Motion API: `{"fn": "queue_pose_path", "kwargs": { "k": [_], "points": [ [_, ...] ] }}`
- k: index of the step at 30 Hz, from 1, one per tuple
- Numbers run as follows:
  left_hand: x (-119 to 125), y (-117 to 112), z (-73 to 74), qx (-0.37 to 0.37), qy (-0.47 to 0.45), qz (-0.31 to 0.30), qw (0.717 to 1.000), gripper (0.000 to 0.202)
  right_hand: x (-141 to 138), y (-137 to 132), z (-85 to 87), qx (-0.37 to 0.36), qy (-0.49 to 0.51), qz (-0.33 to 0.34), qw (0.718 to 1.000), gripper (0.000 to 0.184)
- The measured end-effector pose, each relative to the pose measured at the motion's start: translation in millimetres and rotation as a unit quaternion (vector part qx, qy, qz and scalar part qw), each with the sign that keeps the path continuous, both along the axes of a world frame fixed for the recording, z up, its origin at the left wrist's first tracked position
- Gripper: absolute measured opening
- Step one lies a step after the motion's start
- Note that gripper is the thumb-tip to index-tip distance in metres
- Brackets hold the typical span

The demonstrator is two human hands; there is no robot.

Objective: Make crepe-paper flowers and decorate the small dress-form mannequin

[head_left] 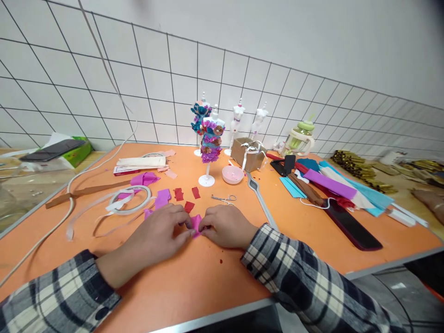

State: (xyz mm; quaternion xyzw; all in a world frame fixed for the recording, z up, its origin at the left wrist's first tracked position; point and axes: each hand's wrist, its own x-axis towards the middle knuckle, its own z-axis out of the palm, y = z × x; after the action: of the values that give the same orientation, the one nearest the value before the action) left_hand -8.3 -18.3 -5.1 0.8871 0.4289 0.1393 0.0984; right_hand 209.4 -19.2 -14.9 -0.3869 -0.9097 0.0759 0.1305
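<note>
Plaid sleeves (305,275) lead in; I see left hand (163,231) and right hand (227,225) pinching a magenta scrap (196,224) at six o'clock from the already-ruffled dress form (211,143); red pieces (178,194) at the scrap's eleven look unworked.

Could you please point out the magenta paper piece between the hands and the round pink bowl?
Magenta paper piece (196,222): head view, on its visible middle.
Round pink bowl (232,179): head view, on its front outer wall.

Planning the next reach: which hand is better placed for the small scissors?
Probably the right hand: the small scissors lie just beyond its knuckles, while the left hand is farther off. Both hands are holding the magenta crepe-paper piece, though.
</note>
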Motion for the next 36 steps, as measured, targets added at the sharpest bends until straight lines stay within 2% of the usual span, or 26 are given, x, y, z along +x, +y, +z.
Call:
{"fn": "queue_pose_path", "kwargs": {
  "k": [6, 12, 36],
  "points": [
    [9, -5, -8.1, 0.035, 0.050, -0.018, 0.998, 0.019, -5, -6, 7.7, 0.017, -0.068, -0.006, 0.998, 0.022],
    [13, -4, -8.3, 0.075, 0.089, -0.037, 0.992, 0.020, -7, -10, 8.9, 0.020, -0.073, -0.028, 0.997, 0.022],
    [10, -2, -9.3, 0.066, 0.082, -0.048, 0.993, 0.023, -11, -5, -1.1, -0.029, -0.041, -0.068, 0.996, 0.022]
  ]
}}
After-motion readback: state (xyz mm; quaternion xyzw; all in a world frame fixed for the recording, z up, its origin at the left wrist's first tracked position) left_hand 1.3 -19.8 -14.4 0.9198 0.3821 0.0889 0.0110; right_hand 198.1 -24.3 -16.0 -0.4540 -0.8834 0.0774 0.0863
